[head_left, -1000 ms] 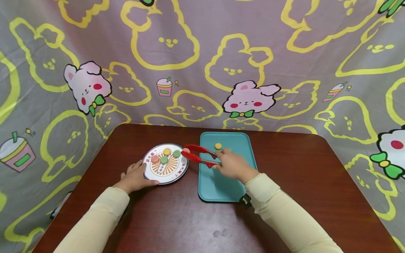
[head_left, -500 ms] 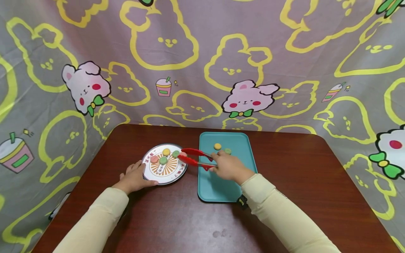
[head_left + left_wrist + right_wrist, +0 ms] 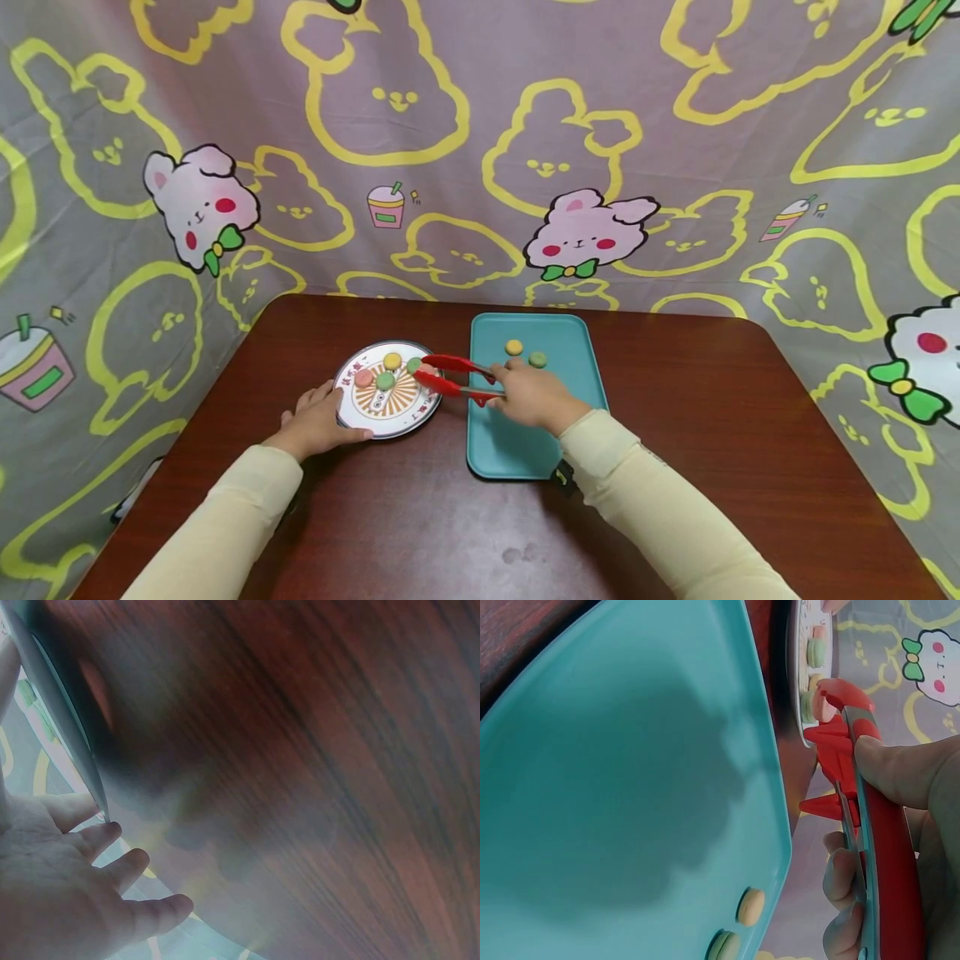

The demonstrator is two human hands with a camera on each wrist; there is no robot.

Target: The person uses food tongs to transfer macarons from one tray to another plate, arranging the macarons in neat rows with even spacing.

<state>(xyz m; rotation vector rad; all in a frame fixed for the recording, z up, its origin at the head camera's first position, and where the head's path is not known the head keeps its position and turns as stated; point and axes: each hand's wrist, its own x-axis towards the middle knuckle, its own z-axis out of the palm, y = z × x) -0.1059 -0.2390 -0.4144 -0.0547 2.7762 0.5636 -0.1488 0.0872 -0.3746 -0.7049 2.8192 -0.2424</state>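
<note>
My left hand (image 3: 315, 421) rests against the left and near rim of a round white plate (image 3: 411, 422), its fingers extended and spread in the left wrist view. Red-tipped tongs (image 3: 450, 363) are gripped in my right hand (image 3: 534, 396), over the left edge of the teal tray. Between the tong tips is a pink macaron (image 3: 823, 709), over the plate's right side and close to a green macaron (image 3: 413, 365). Also on the plate lie a yellow macaron (image 3: 392, 361), another green macaron (image 3: 385, 381) and a pink macaron (image 3: 363, 379).
The teal tray (image 3: 510, 446) lies right of the plate on a dark red-brown wooden table (image 3: 697, 400). On its far part sit a yellow macaron (image 3: 513, 347) and a green macaron (image 3: 537, 359). A patterned curtain (image 3: 450, 108) stands behind and beside the table.
The tongs and my right hand have moved left and slightly down, bringing the pink macaron from the plate's right rim further in over it. My left hand keeps its place at the plate.
</note>
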